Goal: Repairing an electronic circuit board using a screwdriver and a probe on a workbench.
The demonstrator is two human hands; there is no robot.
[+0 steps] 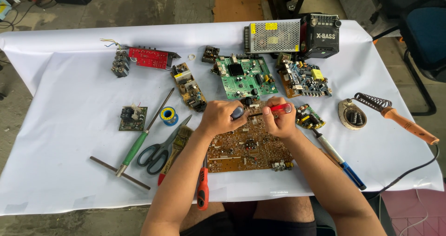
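Our left hand (217, 116) and right hand (278, 120) were clenched around a red-handled screwdriver (272, 109), held just above the brown circuit board (246, 150) on the white cloth (69, 87); the board lay intact, work seemingly barely begun.

Worked close together over the brown circuit board (246, 148), left hand (217, 116) and right hand (278, 120) almost touching, red-handled screwdriver (278, 109) bridging the small gap between them. Hemmed in ahead by the green circuit board (244, 76) just beyond the knuckles. Blocked on the left by scissors (160, 150), a brush (179, 141) and a green-handled screwdriver (139, 141) lying near the left forearm. Crowded on the right by a small board (310, 116) and a blue-tipped pen tool (337, 158) beside the right forearm. Left open across the white cloth (69, 101) at far left, and between the pen tool and the soldering iron (399, 120) at right.
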